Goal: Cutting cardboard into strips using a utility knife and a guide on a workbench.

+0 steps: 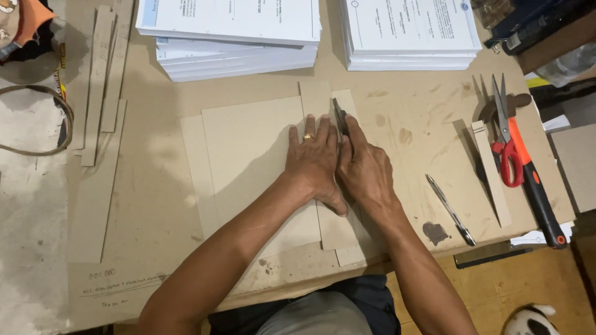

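Observation:
My left hand [313, 158], a ring on one finger, lies flat on a grey cardboard sheet [248, 155] and presses a narrow cardboard strip [316, 99] along its right edge. My right hand [366, 170] sits right beside it, gripping a dark cutter knife [340, 118] whose tip points away from me along the strip's right edge. Another cardboard strip [347, 236] lies under both hands. All of this rests on a brown cardboard-covered table [410, 111].
Two stacks of printed paper [236, 37] [410, 34] stand at the back. Red-handled scissors [506, 136], a red-and-black tool [537, 192], a pen [450, 208] and a cardboard strip [490, 174] lie to the right. Long cardboard strips [99, 87] lie at the left.

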